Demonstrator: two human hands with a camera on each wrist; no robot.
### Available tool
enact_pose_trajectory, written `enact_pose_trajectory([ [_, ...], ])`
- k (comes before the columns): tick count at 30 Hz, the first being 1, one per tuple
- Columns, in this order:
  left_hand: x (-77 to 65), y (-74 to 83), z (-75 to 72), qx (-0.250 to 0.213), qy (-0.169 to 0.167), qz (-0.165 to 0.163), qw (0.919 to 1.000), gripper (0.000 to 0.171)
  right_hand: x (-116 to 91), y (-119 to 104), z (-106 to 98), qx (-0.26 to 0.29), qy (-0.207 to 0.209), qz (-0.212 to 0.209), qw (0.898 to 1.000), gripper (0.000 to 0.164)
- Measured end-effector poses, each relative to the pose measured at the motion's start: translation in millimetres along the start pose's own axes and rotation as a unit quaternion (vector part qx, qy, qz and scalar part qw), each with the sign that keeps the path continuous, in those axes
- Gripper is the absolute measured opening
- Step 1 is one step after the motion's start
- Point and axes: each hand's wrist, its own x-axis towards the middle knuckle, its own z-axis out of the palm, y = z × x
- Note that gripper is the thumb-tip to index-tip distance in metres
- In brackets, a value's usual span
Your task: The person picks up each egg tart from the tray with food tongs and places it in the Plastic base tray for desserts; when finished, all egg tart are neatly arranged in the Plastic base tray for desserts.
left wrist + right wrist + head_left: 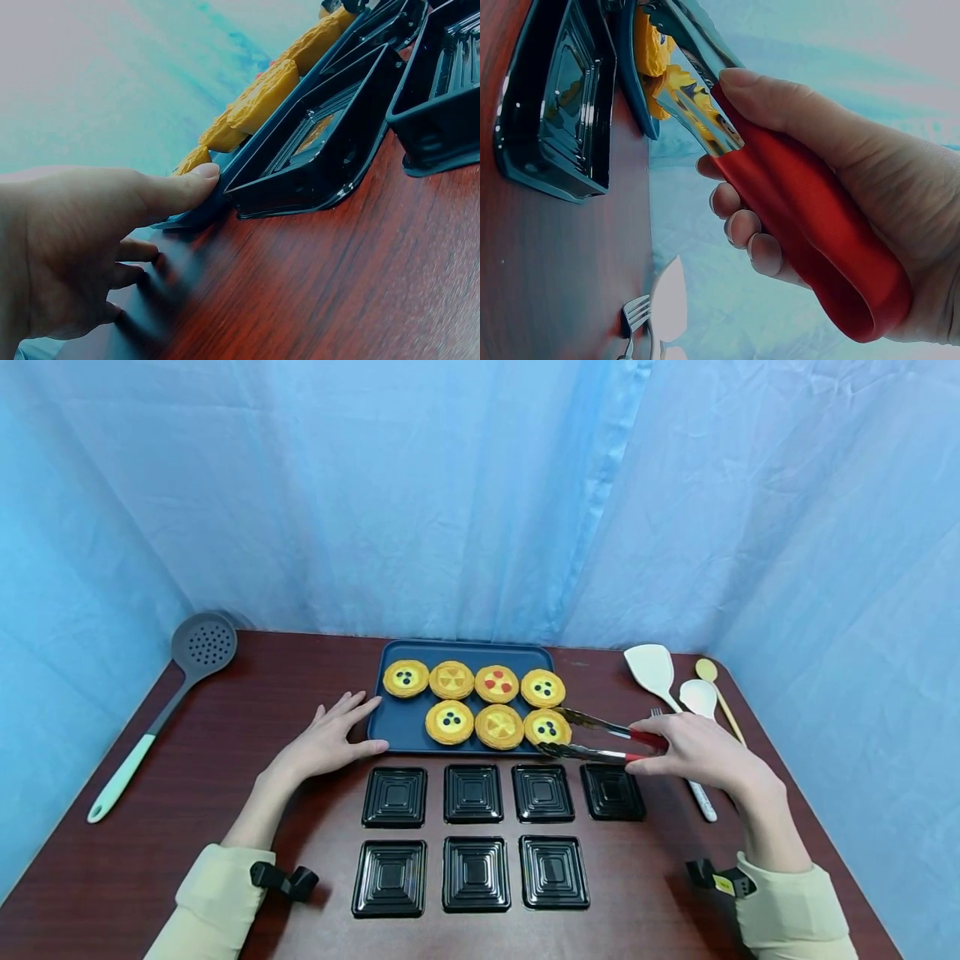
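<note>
My right hand grips a pair of red-handled metal tongs, thumb on one side and curled fingers on the other. The scalloped tong tips straddle the blueberry-topped egg tart at the front right of a dark blue baking tray. Several more tarts sit on that tray in two rows, including one with red fruit and one with orange wedges. With its fingers spread, my left hand rests at the tray's left edge; its thumb lies against the front left corner.
Several square black plastic containers stand in two rows before the tray. A slotted skimmer lies far left. On the right lie a white turner, a white ladle, a wooden spoon and a fork. Blue curtains surround the table.
</note>
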Motion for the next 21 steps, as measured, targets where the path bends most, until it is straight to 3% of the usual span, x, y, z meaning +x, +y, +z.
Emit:
enact_pose_trajectory([
  [11, 2.1, 0.8, 2.6, 0.012, 0.005, -0.014, 0.9998, 0.084, -1.2, -2.4, -1.2, -0.007, 0.003, 0.001, 1.0, 0.06],
  [21, 2.2, -0.4, 1.5, 0.009, 0.003, -0.007, 0.9999, 0.083, -5.9, -1.8, -7.0, -0.01, 0.005, 0.008, 1.0, 0.062],
])
